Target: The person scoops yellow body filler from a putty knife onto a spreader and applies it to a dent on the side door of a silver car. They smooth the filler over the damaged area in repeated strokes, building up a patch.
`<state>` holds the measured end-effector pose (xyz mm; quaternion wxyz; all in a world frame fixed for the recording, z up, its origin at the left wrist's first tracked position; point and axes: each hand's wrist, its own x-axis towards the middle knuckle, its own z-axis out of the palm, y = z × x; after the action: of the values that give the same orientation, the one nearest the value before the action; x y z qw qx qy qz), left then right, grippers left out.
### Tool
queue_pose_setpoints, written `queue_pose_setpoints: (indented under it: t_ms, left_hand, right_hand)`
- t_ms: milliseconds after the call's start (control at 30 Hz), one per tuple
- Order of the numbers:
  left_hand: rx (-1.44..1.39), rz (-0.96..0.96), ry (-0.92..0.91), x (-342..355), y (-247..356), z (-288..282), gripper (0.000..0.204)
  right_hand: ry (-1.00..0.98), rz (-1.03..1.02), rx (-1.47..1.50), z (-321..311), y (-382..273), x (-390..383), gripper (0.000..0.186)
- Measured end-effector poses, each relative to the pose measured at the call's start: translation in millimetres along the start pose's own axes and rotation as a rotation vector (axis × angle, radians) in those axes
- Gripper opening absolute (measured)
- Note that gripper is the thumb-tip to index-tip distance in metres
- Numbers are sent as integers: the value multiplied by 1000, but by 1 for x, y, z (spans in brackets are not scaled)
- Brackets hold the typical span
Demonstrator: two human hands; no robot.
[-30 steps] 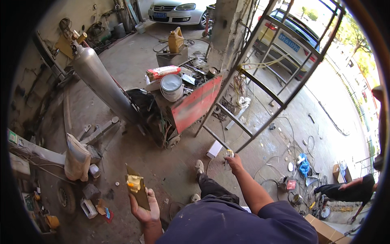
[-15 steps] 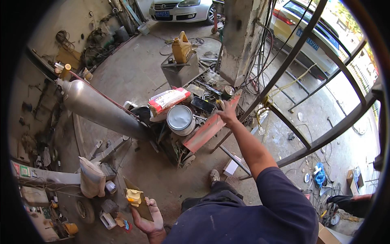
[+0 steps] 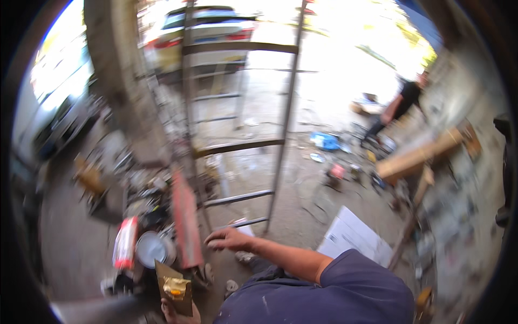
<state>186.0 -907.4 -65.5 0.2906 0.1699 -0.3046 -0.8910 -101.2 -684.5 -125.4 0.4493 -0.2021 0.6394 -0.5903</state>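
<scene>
Board (image 3: 183,303) (yellow-smeared) in left grip (image 3: 179,318)

grey floor (image 3: 70,232); worn pillar (image 3: 121,81); mottled wall (image 3: 477,102) at right; sunlit ground (image 3: 345,75) outside

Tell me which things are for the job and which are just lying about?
Probably for the job:
flat board, held in the left hand
yellow paste on it, with an orange dab

Probably just lying about:
red-and-white package
blue bundle
long brown box
</scene>
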Motion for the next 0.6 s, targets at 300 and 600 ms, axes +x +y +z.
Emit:
queue_pose_setpoints:
  t_ms: [300, 600]
  left_hand:
    - [170, -526, -662, 12, -59, 93, 64]
    - [219, -970, -791, -77, -121, 154, 43]
  right_hand:
    - [260, -447, 386, 50, -52, -216, 54]
    - [556, -691, 553, 72, 25, -352, 60]
